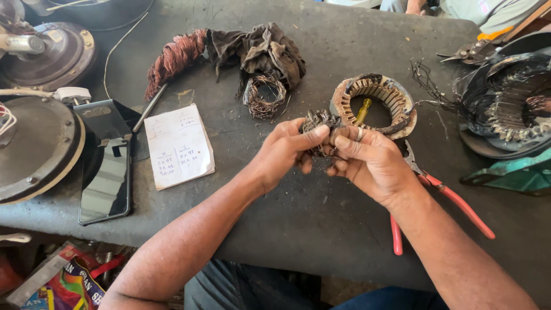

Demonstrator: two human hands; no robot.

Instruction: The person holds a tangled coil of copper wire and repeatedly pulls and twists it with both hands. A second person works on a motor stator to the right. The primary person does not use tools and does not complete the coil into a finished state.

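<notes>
Pinching one clump of burnt winding wire (317, 123) between them, left hand (285, 150) and right hand (370, 161) are both closed on it just before the stator ring (376, 103), red-handled pliers (442, 201) right of the clump, dark rag (258, 51) beyond.

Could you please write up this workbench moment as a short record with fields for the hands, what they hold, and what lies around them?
Left hand: pinches a clump of burnt dark wire between thumb and fingers.
Right hand: grips the same clump from the other side; ring on one finger.
Stator ring: slotted, on the table just behind the hands, the clump at its edge.
Pliers: red handles, beside the right wrist.
Paper note: handwritten, left of the hands.
Phone: dark screen, near the table's left edge.
Copper wire bundle: beside a dark rag.
</notes>
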